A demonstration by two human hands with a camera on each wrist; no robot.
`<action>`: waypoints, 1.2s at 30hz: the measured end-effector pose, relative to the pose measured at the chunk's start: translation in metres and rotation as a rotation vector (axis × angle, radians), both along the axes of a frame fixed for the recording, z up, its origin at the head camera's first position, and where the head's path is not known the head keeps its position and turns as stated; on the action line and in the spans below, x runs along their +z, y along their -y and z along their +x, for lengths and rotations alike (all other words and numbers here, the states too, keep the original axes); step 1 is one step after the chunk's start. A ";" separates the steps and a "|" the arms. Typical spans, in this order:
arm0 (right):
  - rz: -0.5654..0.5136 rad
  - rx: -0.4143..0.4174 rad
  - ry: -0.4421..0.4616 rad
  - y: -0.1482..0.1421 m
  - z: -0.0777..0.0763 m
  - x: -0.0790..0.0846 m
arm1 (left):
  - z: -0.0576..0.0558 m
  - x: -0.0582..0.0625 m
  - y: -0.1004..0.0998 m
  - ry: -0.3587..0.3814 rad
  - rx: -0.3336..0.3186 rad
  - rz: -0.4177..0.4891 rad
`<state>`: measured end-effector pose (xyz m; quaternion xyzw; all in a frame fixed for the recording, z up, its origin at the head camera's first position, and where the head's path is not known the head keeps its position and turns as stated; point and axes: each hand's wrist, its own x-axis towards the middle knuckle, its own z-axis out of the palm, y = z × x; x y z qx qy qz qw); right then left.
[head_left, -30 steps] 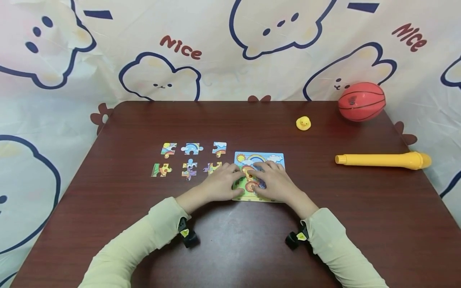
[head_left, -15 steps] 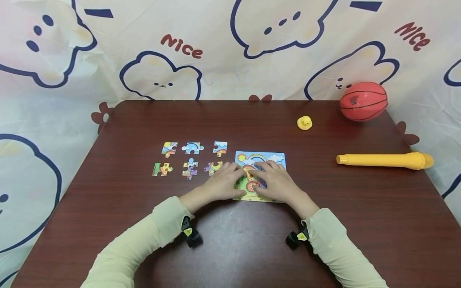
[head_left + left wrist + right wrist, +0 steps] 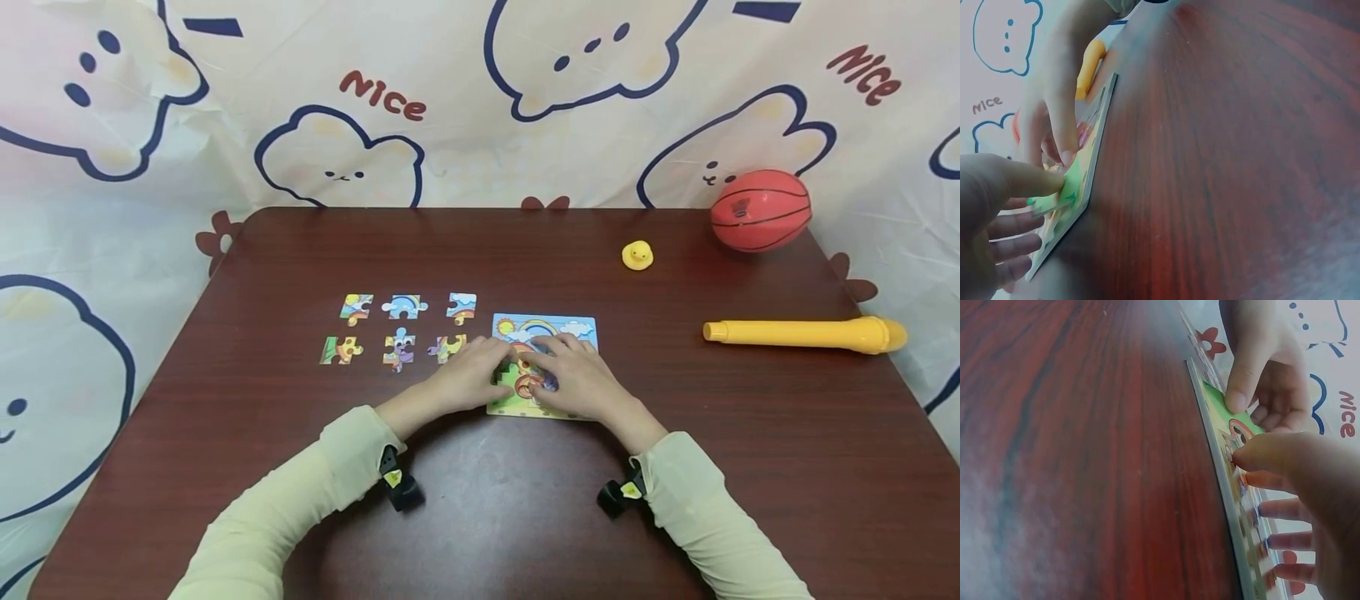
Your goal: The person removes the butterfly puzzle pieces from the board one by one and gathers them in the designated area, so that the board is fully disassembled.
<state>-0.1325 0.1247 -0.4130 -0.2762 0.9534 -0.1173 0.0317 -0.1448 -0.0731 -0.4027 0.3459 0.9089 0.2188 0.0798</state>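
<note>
A puzzle board [image 3: 517, 410] with a sun and rainbow picture lies mid-table, partly hidden by both hands. My left hand [image 3: 471, 375] lies over its left side. Between that thumb and fingers is a green puzzle piece [image 3: 1072, 182] with a brown swirl; in the right wrist view it looks slightly raised from the board. On the board's right side rests my right hand [image 3: 579, 377], fingers spread and bent, its thumb close to the swirl edge of the piece. Whether that thumb presses the piece I cannot tell. Several loose puzzle pieces [image 3: 399, 350] lie in two rows to the left.
A yellow toy microphone [image 3: 802, 334] lies at the right of the brown table [image 3: 495, 533]. Farther back sit a small yellow rubber duck [image 3: 637, 256] and a red ball [image 3: 761, 211]. A printed curtain [image 3: 465, 158] hangs behind the table.
The whole head view has shifted slightly. Both hands stay over the board, with only slight finger movement. The loose pieces keep their layout.
</note>
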 end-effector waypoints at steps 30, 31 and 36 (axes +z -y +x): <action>-0.221 -0.181 0.073 -0.049 -0.027 0.005 | 0.016 0.016 0.092 0.248 0.329 0.411; -0.212 -0.193 0.083 -0.052 -0.028 0.005 | 0.016 0.016 0.099 0.251 0.345 0.419; -0.187 -0.248 0.111 -0.063 -0.031 0.005 | 0.021 0.012 0.129 0.259 0.418 0.406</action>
